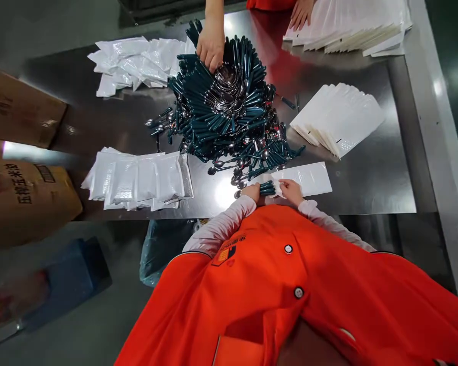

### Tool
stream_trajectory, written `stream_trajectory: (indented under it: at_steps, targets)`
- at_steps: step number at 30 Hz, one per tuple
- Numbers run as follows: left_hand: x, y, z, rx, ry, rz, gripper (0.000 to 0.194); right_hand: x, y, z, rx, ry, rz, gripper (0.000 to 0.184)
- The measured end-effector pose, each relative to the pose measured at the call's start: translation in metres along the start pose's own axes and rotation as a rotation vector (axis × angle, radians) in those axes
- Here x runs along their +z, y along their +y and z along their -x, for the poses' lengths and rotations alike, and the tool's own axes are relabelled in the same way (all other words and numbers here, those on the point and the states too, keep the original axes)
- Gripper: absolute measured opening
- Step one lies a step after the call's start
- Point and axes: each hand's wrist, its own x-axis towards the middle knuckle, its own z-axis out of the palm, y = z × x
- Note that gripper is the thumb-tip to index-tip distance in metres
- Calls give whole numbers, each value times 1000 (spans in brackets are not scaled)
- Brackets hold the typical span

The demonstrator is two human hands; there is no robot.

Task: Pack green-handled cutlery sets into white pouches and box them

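My left hand (252, 192) is closed around a bunch of spoons (267, 188) with dark green handles, held low at the table's front edge. The handle ends point right, toward the mouth of a white padded envelope (309, 179) lying flat. With its fingers pinched, my right hand (291, 191) grips the envelope at its open end. Whether the handle ends are inside the mouth or just before it, I cannot tell. Just beyond my hands rises a large heap of green-handled spoons (229, 117), metal bowls mostly toward its middle.
A co-worker's hand (212, 48) reaches into the heap from across the metal table (381, 178). Another hand (301, 12) rests by an envelope stack (351, 25). Flat envelopes (339, 117) lie right; filled packets (137, 178) and more packets (137, 63) lie left. Cartons (26, 193) stand at left.
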Motion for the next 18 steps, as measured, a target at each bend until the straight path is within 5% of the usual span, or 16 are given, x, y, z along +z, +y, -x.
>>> stream_trajectory:
  at_steps: [5,12,18]
  targets:
    - [-4,10,2,13,102,-7,38,-6,-9,12,-171,21,135,38]
    - [-27,28,9,-78,185,-5,68,-21,-34,11,-292,51,345,39]
    - [-39,14,11,125,133,95,78,-27,-52,13,-395,37,372,37]
